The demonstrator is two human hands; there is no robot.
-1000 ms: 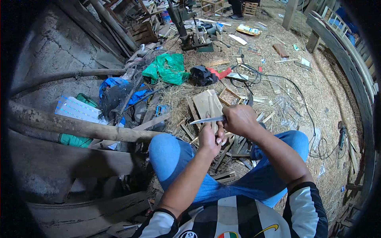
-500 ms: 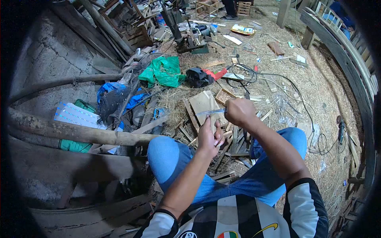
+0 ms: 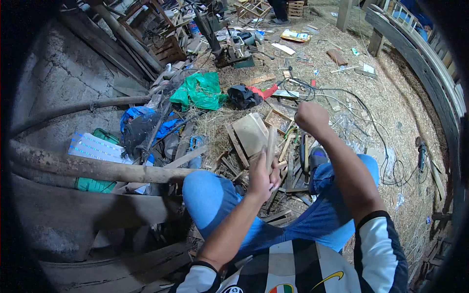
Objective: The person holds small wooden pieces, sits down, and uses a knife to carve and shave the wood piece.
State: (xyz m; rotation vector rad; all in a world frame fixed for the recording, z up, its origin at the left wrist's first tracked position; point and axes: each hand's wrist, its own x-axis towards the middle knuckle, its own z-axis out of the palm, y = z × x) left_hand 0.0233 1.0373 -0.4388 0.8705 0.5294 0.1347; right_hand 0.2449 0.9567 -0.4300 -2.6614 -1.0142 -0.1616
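My left hand [image 3: 263,177] is wrapped round a narrow, pale wooden strip [image 3: 271,141], which stands up from the fingers between my knees. My right hand [image 3: 312,118] is closed in a fist, raised above and right of the strip and apart from it. It grips a knife by the handle; the blade can hardly be made out in this view. Just beyond my left hand lies a flat wooden board [image 3: 250,134] against a small wooden frame. A small wooden box [image 3: 278,120] sits close by, below and left of my right fist.
Wood scraps [image 3: 293,171] lie between my legs. A green plastic bag [image 3: 202,91] and a black-and-red bundle [image 3: 244,96] are ahead. Black cable [image 3: 359,99] loops over the straw-covered floor to an angle grinder [image 3: 420,155] at right. A thick pole [image 3: 97,163] crosses at left.
My right hand has moved up and to the right with the knife, away from the wooden strip. The strip is now more upright in my left hand.
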